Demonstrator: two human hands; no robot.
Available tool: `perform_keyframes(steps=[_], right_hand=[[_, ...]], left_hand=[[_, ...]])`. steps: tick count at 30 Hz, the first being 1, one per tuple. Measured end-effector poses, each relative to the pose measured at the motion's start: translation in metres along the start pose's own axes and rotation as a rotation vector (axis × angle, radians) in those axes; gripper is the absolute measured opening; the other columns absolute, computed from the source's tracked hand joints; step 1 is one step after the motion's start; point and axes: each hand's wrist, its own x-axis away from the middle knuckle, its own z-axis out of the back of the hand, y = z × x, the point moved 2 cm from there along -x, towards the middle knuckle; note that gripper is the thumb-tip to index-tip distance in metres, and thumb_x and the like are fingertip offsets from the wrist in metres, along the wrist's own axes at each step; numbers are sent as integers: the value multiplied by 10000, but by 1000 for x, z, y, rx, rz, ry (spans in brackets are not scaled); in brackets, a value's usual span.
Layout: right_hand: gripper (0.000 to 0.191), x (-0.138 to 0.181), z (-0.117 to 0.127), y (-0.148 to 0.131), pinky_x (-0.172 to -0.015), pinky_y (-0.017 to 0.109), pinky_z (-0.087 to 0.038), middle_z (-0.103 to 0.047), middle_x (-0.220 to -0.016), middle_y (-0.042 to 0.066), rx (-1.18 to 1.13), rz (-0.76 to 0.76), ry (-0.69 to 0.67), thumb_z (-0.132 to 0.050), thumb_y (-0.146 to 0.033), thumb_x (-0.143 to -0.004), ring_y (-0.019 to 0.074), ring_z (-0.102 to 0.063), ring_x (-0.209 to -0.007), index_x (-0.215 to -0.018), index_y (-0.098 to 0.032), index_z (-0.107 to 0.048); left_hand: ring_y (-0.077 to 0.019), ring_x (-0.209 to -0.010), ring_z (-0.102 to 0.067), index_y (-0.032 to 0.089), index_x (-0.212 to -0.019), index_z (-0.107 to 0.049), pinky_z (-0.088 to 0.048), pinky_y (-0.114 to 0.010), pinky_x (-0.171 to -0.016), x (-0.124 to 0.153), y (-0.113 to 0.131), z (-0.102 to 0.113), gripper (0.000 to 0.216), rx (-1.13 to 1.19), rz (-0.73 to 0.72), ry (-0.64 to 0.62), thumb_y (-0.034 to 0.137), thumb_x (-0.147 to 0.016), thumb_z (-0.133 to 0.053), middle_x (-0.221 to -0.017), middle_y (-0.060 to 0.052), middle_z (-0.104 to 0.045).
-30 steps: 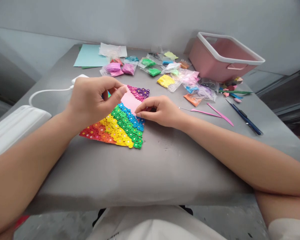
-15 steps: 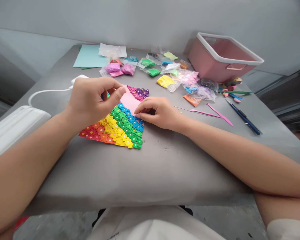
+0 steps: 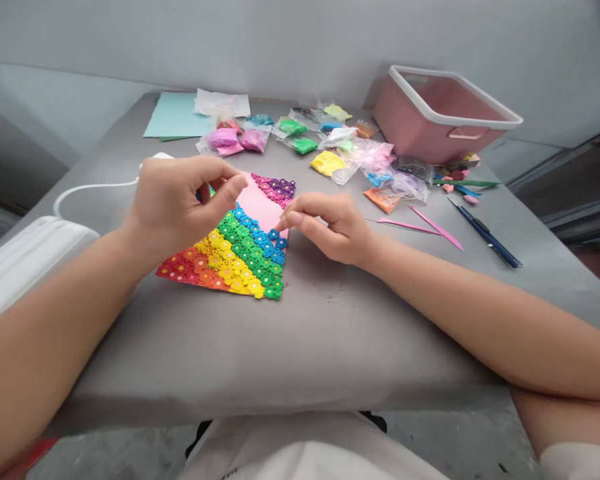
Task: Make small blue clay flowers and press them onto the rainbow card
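A pink card (image 3: 258,202) lies on the table, covered with bands of small clay flowers in red, orange, yellow (image 3: 230,261), green (image 3: 247,245) and blue, plus magenta and purple (image 3: 281,187) at its far corner. Over the card's left side hovers my left hand (image 3: 187,200), thumb and forefinger pinched together; anything between them is too small to make out. My right hand (image 3: 330,227) is at the card's right edge, beside the blue flowers (image 3: 279,241). Its thumb and fingertips are closed, and I cannot see what they hold.
Several bags of coloured clay (image 3: 327,163) lie across the back. A pink basket (image 3: 405,123) stands back right. Pink clay tools (image 3: 437,230) and a dark blue pen-like knife (image 3: 487,237) lie to the right. At left are a white device (image 3: 40,257) with a cable and light-blue sheets (image 3: 173,115).
My right hand has lifted slightly off the card's blue flowers and turned, so its thumb shows more. My left hand stays pinched over the card. The view has shifted a little.
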Motion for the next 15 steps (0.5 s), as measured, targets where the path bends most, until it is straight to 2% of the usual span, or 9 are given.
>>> perform_keyframes(steps=[3,7,12,15], right_hand=[[288,4,0,4,-821,286,-544,-766,-896,75,90,57,-79,-475,-307,-1032,173,-721,-899,-908,-175,-699],[305,5,-4,9,-840,300,-557,-765,-955,87,150,89,-142,-437,-312,-1042,184,-722,-935,-946,-185,-697],[308,6,-4,7,-878,304,-575,-778,-1013,106,133,113,-126,-441,-302,-1046,195,-740,-987,-1012,-164,-714],[290,6,-2,7,-938,305,-580,-785,-1066,99,105,133,-122,-447,-272,-1042,196,-734,-1094,-1034,-173,-719]], left_hand=[[-107,-514,-507,243,-830,-764,-400,-291,-572,0,0,0,236,6,-6,1,372,-920,-588,-571,49,-625],[-103,-504,-498,234,-814,-766,-393,-289,-554,0,1,0,227,18,-18,18,362,-905,-602,-570,48,-639],[-104,-483,-504,221,-817,-763,-386,-288,-541,0,0,-1,206,36,-48,21,329,-905,-612,-575,34,-649],[-108,-487,-498,223,-812,-761,-384,-291,-550,0,-1,-1,209,26,-49,17,334,-906,-611,-574,34,-640]])
